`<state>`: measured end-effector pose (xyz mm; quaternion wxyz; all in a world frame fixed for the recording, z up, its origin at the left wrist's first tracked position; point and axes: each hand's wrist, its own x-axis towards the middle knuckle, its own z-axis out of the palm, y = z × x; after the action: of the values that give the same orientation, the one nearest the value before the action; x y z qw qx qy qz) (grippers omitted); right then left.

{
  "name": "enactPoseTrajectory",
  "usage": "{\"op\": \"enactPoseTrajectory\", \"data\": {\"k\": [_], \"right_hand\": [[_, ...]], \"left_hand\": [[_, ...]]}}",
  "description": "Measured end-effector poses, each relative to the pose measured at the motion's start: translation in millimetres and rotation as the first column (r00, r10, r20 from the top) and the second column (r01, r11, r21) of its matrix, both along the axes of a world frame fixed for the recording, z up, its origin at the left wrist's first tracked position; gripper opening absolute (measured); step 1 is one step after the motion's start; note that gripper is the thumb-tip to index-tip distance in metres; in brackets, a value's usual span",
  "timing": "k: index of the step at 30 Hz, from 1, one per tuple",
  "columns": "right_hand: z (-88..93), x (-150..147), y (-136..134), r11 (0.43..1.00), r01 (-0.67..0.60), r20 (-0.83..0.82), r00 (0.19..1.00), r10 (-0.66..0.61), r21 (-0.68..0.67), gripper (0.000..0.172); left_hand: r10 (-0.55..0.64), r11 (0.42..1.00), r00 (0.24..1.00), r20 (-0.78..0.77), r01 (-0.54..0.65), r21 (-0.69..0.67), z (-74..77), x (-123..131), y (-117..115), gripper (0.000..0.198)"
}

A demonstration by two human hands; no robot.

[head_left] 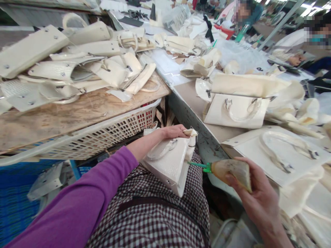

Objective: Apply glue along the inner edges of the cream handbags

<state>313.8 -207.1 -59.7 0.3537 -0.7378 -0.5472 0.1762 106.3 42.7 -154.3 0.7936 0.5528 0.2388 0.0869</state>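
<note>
While left hand [176, 132] pinches bag [169, 160], right hand [261, 194] grips bottle [229, 170], nozzle [197, 164] leftward, long axis crosswise.

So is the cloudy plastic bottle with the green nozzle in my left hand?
No, your right hand holds the bottle, while your left hand grips a cream textured handbag.

We see free room over checked apron [160, 220], near side of lap bag [168, 165]; gap between left hand [173, 131] and bottle [230, 170]; grey table side [191, 119] blocks beyond, white basket [129, 121] bars far left, large bag [249, 148] crowds right hand [258, 187]
</note>
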Motion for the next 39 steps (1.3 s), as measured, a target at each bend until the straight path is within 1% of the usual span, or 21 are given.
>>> {"op": "enactPoseTrajectory", "data": {"k": [2,4,7,11,12,15,16,20,24,27,28,31,32,33,36,39], "right_hand": [[-1.5,2,-1,0.999,-0.026,0.037,0.999,0.026,0.023,0.046],[-1.3,3,-3,0.997,-0.076,0.054,0.996,0.075,0.015,0.045],[-0.1,5,-6,0.991,-0.131,0.035,0.991,0.131,-0.008,0.043],[-0.7,5,-6,0.997,-0.068,0.0,0.998,0.068,0.034,0.046],[-0.8,5,-5,0.997,-0.071,-0.013,0.997,0.071,0.023,0.046],[0.8,4,-5,0.987,-0.15,-0.072,0.987,0.146,-0.056,0.044],[1.8,4,-5,0.985,-0.158,-0.082,0.985,0.153,-0.065,0.043],[6.0,2,-5,0.994,-0.104,-0.068,0.992,0.102,-0.029,0.044],[8.1,0,-5,0.977,-0.189,-0.114,0.978,0.177,-0.101,0.041],[8.1,-1,-7,0.986,-0.152,-0.106,0.984,0.144,-0.071,0.042],[8.1,-1,-8,0.984,-0.161,-0.108,0.982,0.152,-0.076,0.042],[7.8,-1,-10,0.957,-0.249,-0.146,0.963,0.228,-0.146,0.042],[7.3,-1,-10,0.954,-0.258,-0.154,0.96,0.235,-0.154,0.042],[6.4,0,-10,0.96,-0.243,-0.155,0.963,0.22,-0.143,0.041],[1.6,1,-8,0.991,-0.112,-0.138,0.985,0.101,-0.072,0.043],[-4.1,1,-4,1.0,-0.004,-0.144,0.99,0.0,-0.024,0.048]], "left_hand": [[-0.001,1.0,1.0,-0.003,0.001,0.003,-1.0,0,1,0.012],[-0.003,1.0,1.0,-0.004,0.003,0.005,-1.4,0,1,0.013],[-0.002,1.0,1.0,-0.005,0.002,0.007,-0.8,0,1,0.014],[0.006,1.0,1.0,-0.005,-0.006,0.01,1.5,1,1,0.014],[0.006,1.0,1.0,-0.005,-0.005,0.011,2.2,1,1,0.014],[0.002,1.0,1.0,-0.005,-0.002,0.013,3.9,0,0,0.014],[0.002,1.0,1.0,-0.004,-0.002,0.013,4.2,0,0,0.014],[0.006,1.0,1.0,-0.005,-0.006,0.018,3.5,0,0,0.014],[0.005,1.0,1.0,-0.024,-0.004,0.023,1.0,1,1,0.014],[0.012,0.999,0.999,-0.034,-0.011,0.032,0.2,2,1,0.014],[0.012,0.999,0.999,-0.038,-0.011,0.035,0.3,2,1,0.014],[0.007,0.999,0.999,-0.053,-0.005,0.045,1.0,3,0,0.015],[0.006,0.999,0.998,-0.055,-0.003,0.047,1.1,4,0,0.015],[0.006,0.999,0.998,-0.056,-0.003,0.05,1.0,4,0,0.015],[0.004,0.998,0.999,-0.055,-0.001,0.057,0.7,4,0,0.014],[-0.001,0.998,0.999,-0.045,0.003,0.063,1.5,4,0,0.015]]}}
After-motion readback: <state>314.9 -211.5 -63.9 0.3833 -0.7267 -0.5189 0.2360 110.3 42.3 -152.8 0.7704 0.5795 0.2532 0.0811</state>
